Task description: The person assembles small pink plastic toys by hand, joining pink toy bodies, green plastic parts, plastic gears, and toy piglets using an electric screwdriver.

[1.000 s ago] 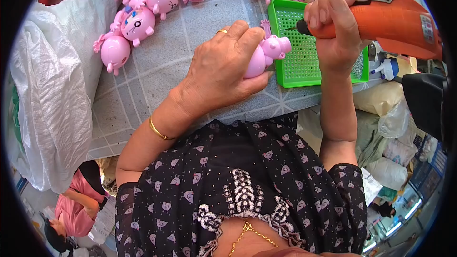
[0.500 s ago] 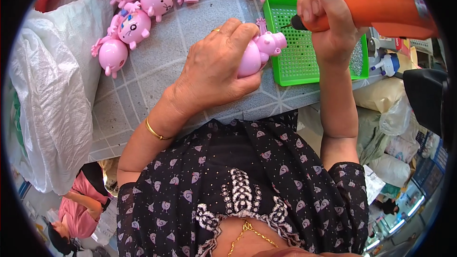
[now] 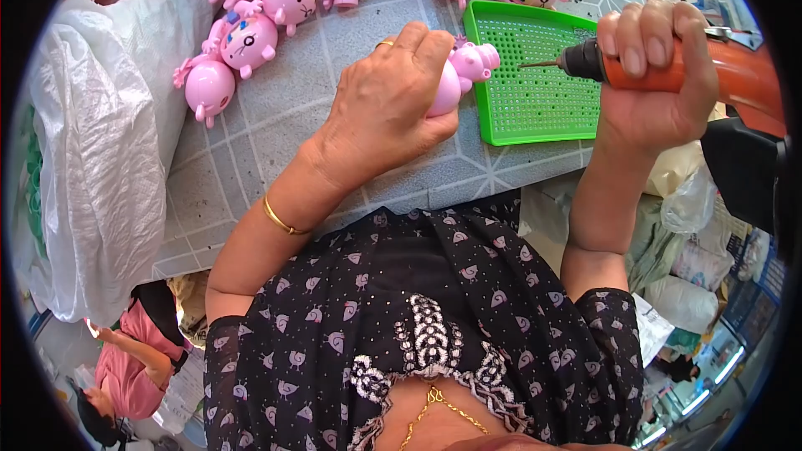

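My left hand (image 3: 384,100) is wrapped round a pink plastic toy figure (image 3: 473,65) above the table; its small end points right, and much of its round part is hidden by my fingers. In my right hand (image 3: 656,75) is an orange power screwdriver (image 3: 727,71) with a black nose. Its long thin bit (image 3: 541,63) points left toward the toy, with a gap between them. Behind the bit lies a green perforated tray (image 3: 535,135) of small holes, many of them holding little metal pieces that look like screws.
Several pink toy figures (image 3: 251,42) lie in a curved row along the far and left side of the grey tiled-pattern table (image 3: 259,150). A white woven sack (image 3: 96,159) hangs over the left edge. At lower left a person in pink (image 3: 134,359) works. Bags (image 3: 681,301) are piled at right.
My right hand has drawn the screwdriver back to the right, away from the toy, so the bit now shows in full. My left hand keeps the toy nearly where it was.
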`<action>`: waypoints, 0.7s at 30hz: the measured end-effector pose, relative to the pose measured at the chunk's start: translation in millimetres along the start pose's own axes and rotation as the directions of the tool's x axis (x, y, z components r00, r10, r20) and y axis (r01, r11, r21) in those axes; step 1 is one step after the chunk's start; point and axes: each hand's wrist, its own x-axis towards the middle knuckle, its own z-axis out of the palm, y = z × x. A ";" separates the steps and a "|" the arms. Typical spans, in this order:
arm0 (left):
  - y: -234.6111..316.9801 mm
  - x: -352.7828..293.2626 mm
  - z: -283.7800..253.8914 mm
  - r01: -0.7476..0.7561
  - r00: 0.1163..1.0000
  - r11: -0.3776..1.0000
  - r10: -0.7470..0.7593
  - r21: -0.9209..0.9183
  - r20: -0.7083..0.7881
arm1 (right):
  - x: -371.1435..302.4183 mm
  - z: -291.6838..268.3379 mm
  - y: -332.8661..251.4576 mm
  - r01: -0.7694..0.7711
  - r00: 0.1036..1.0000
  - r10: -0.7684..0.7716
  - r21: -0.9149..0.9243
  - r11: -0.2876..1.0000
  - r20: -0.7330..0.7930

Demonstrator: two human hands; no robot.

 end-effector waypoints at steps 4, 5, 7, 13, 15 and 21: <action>0.4 0.4 0.1 0.011 1.000 1.000 -0.011 -0.002 -0.019 | -4.2 10.4 1.5 -0.013 0.996 0.002 0.115 0.993 0.093; -0.1 0.3 0.2 0.005 1.000 1.000 -0.005 -0.002 -0.023 | -4.7 13.9 3.4 -0.016 0.995 0.004 0.118 0.993 0.096; -1.0 0.6 0.7 0.001 1.000 1.000 -0.001 -0.004 -0.028 | -5.6 20.4 6.7 -0.010 0.995 0.001 0.091 0.996 0.104; -0.9 0.5 -0.2 -0.016 1.000 1.000 0.016 -0.011 -0.024 | -3.7 19.4 13.0 0.003 0.993 -0.013 0.077 0.997 0.121; -1.3 -0.5 0.2 -0.002 0.999 1.000 0.001 -0.017 -0.035 | -2.9 19.0 15.0 0.006 0.993 -0.013 0.060 0.998 0.119; 0.8 0.6 -2.3 -0.016 1.000 1.000 0.016 -0.013 -0.016 | -3.8 20.7 18.8 0.003 0.997 -0.003 0.006 1.000 0.074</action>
